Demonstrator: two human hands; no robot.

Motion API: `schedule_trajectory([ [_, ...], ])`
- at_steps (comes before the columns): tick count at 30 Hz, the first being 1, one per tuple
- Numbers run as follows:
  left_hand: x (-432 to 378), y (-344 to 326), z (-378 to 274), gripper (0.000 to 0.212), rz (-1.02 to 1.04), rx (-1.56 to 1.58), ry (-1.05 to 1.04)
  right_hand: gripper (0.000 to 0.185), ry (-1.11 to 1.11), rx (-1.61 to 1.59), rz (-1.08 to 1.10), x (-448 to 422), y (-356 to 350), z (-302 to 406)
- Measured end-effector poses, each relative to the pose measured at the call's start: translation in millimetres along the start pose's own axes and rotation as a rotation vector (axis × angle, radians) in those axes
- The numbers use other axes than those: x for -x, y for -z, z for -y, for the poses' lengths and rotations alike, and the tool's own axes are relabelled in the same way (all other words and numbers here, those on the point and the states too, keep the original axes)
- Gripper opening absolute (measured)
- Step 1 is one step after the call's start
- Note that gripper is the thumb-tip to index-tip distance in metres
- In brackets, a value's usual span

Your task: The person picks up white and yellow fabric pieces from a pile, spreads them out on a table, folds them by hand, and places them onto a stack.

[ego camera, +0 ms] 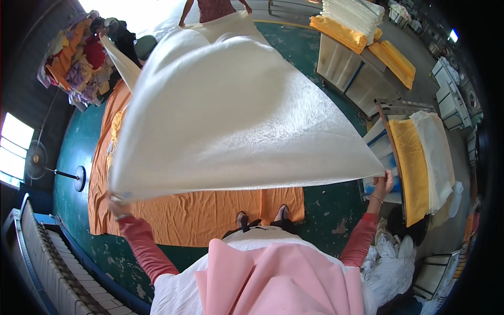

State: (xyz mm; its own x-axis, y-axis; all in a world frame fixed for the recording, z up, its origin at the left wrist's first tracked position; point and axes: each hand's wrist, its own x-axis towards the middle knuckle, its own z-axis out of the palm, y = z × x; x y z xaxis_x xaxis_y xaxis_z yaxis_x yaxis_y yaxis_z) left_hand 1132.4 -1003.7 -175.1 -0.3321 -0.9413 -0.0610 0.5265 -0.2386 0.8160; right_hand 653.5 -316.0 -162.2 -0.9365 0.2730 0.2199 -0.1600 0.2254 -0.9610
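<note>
A large cream cloth (236,118) is stretched out in the air before me, billowing upward in its middle. My left hand (119,205) grips its near left corner and is slightly blurred. At the near right corner, my right hand (382,184) pinches the cloth, arm spread wide. A co-worker (216,10) across from me holds the far edge with both hands. Beneath the cloth, an orange sheet (204,218) lies on the green floor, and my feet stand on it. Part of the orange sheet is hidden by the raised cloth.
Left are a heap of mixed cloths (80,63), a standing fan (80,178) and a slatted machine (69,267). On the right, a cart (358,75) bears folded white and yellow cloths; a nearer rack (393,157) holds more. White cloth bundles (390,267) lie low at right.
</note>
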Motion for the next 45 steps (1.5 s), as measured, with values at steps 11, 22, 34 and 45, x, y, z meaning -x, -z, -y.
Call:
schedule_trajectory([
  [11, 109, 48, 115, 0.026, -0.276, -0.157, 0.439, 0.018, -0.932, -0.041, -0.128, 81, 2, -142],
  [22, 148, -164, 167, 0.054, 0.503, -0.397, 0.271, 0.008, 0.072, 0.049, 0.564, 156, -180, 39],
  [34, 196, -297, 190, 0.023, 1.07, -0.556, 0.347, 0.031, 0.228, -0.299, 0.936, 217, -176, 109],
  [45, 264, -400, 199, 0.028, 1.183, -0.255, 0.167, 0.039, 0.047, 0.241, 0.438, 239, -145, -8],
])
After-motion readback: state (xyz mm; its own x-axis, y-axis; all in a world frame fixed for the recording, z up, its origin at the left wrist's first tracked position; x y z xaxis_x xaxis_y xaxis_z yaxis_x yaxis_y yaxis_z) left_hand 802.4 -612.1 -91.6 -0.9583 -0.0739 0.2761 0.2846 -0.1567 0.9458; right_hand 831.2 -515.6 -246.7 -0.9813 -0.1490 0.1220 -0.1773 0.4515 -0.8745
